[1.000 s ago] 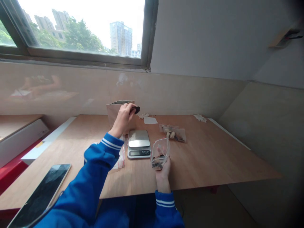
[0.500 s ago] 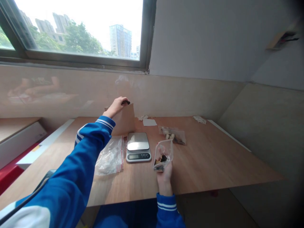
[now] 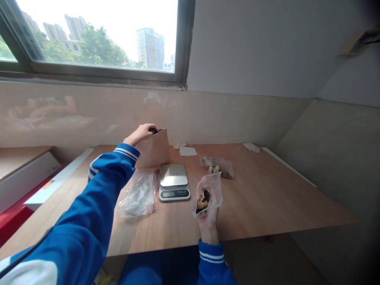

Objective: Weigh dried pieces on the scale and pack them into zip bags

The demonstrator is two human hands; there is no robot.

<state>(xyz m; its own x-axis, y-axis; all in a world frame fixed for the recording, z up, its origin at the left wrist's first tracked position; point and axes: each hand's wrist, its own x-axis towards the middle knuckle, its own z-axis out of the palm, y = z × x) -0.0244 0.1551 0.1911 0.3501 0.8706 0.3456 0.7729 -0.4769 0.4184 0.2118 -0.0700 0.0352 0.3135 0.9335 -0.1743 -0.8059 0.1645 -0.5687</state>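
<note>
My left hand (image 3: 145, 133) is closed at the top of a brown open-topped cardboard box (image 3: 152, 152). Dark, dried-looking pieces (image 3: 153, 130) are under its fingertips, partly hidden behind the rim. In my right hand (image 3: 210, 221) a clear zip bag (image 3: 215, 190) is held from below, its mouth open and tilted towards me. Inside the bag lie tan and black dried pieces (image 3: 203, 199), perhaps mushroom. A kitchen scale (image 3: 173, 176) with a bare metal plate stands between the box and the bag.
Empty clear zip bags (image 3: 139, 196) lie left of the scale. Behind the held bag is another filled zip bag (image 3: 223, 169). A white paper (image 3: 188, 151) and crumpled tissue (image 3: 251, 147) lie towards the back of the wooden table (image 3: 267, 198), near the wall.
My left hand has sunk slightly and moved left, bringing the dark pieces down to the box's mouth. The held bag has shifted right and tipped, showing more of its contents.
</note>
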